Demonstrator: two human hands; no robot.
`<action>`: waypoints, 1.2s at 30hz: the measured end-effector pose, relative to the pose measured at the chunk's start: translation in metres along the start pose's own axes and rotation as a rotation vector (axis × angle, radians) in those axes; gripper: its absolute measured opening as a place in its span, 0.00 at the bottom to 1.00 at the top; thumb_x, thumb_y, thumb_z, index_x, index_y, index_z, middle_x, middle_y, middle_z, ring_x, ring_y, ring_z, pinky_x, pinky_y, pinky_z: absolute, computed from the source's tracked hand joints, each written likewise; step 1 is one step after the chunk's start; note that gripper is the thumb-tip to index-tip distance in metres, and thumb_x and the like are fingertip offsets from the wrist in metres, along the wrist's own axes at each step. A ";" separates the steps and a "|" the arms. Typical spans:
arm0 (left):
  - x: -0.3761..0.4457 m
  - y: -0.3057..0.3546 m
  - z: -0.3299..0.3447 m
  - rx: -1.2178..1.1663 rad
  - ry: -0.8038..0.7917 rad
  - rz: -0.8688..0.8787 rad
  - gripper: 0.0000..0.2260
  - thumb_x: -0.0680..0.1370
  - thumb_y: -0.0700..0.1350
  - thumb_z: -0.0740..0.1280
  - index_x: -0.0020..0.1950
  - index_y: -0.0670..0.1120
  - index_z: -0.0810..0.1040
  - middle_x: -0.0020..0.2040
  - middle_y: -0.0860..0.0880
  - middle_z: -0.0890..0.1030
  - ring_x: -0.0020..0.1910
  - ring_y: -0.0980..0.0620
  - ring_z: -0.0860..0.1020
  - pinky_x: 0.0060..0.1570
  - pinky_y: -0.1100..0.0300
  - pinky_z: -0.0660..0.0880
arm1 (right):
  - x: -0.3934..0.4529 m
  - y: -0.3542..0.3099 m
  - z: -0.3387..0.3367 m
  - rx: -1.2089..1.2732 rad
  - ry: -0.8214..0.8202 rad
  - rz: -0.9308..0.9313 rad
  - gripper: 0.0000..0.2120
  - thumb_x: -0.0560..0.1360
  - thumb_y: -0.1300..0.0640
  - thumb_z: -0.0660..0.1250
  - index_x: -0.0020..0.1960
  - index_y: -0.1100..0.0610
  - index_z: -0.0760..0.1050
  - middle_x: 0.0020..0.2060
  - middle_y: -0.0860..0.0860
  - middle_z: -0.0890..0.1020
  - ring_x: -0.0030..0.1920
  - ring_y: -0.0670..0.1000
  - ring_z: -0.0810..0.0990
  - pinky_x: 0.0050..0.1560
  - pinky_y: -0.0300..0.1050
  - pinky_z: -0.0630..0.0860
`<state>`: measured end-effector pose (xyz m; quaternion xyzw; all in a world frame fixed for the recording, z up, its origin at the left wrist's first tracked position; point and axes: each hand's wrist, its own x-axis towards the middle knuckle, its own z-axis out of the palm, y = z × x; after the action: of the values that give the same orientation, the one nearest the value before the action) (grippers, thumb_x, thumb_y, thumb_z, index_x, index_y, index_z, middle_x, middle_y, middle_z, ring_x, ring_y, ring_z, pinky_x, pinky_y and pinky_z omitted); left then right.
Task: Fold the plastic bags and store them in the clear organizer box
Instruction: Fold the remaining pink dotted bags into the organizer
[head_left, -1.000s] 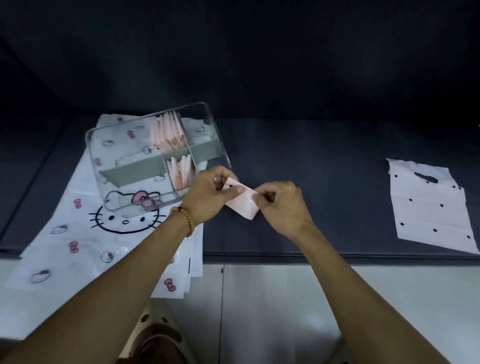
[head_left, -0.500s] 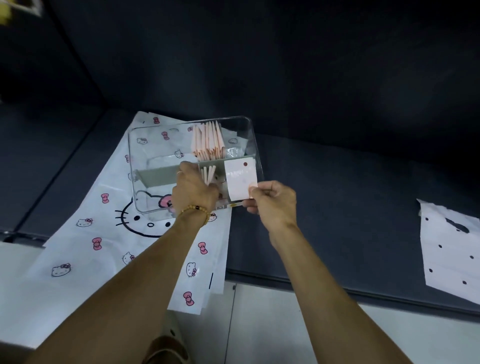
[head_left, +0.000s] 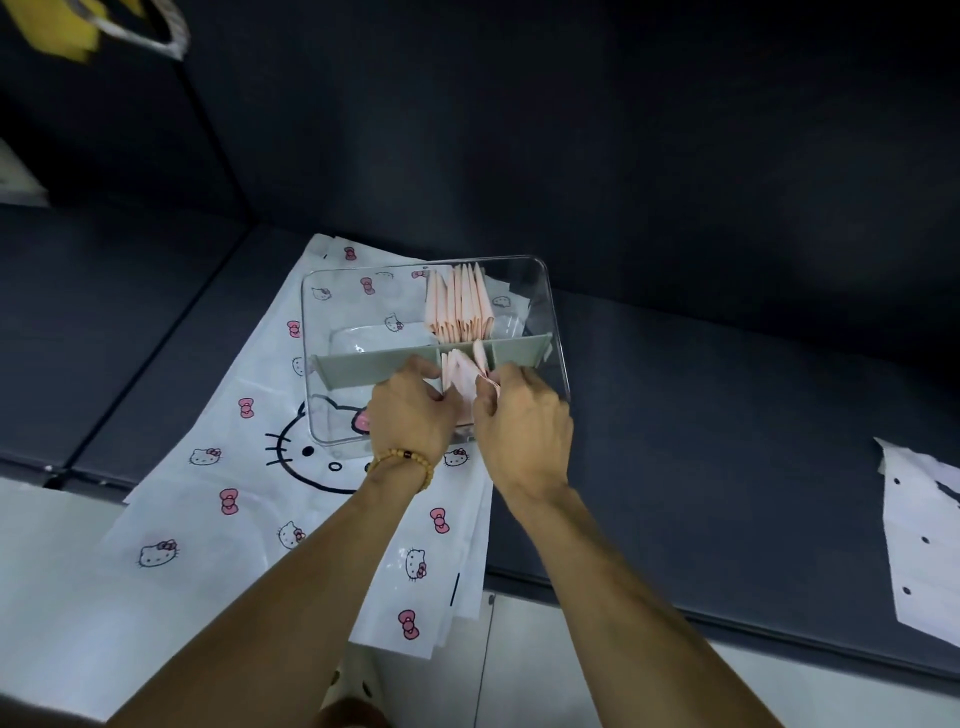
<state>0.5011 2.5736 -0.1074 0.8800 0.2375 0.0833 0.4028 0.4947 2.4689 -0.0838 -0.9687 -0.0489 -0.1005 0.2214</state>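
The clear organizer box stands on a stack of white cartoon-cat bags. A grey divider splits it. Several folded pink bags stand upright in the far compartment. In the near compartment, more folded pink bags stand between my hands. My left hand, with a bead bracelet on the wrist, holds these packets from the left. My right hand pinches a folded pink bag at the right of the row and pushes it down among them.
A flat white bag with black dots lies at the right edge of the dark mat. The mat's front edge meets a pale floor below. A dark wall rises behind the box. Something yellow hangs at the top left.
My hands went from folding the pink bag in the air to the box. The right hand has brought the folded bag down into the near compartment; the left hand steadies the row.
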 end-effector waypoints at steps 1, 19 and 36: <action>0.001 0.000 0.000 -0.007 0.002 -0.001 0.09 0.72 0.46 0.71 0.50 0.46 0.78 0.32 0.50 0.81 0.34 0.52 0.78 0.39 0.62 0.73 | 0.002 0.000 0.000 0.050 0.021 0.015 0.08 0.78 0.57 0.62 0.50 0.59 0.77 0.45 0.54 0.81 0.40 0.59 0.81 0.38 0.51 0.77; 0.006 -0.004 0.000 -0.003 -0.034 0.002 0.09 0.72 0.47 0.73 0.48 0.47 0.77 0.30 0.55 0.77 0.31 0.57 0.74 0.39 0.65 0.70 | 0.007 0.009 0.015 0.156 0.039 0.176 0.05 0.74 0.59 0.66 0.39 0.58 0.78 0.37 0.52 0.80 0.34 0.56 0.79 0.34 0.47 0.77; -0.063 0.034 0.014 -0.430 -0.085 0.104 0.04 0.78 0.42 0.64 0.48 0.49 0.77 0.43 0.53 0.80 0.43 0.57 0.78 0.44 0.71 0.72 | -0.006 0.076 -0.045 0.538 0.109 0.420 0.10 0.79 0.53 0.61 0.54 0.53 0.80 0.40 0.44 0.81 0.41 0.41 0.79 0.41 0.27 0.70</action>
<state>0.4625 2.5146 -0.0881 0.7877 0.1513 0.1153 0.5859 0.4921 2.3807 -0.0773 -0.8578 0.1388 -0.0877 0.4871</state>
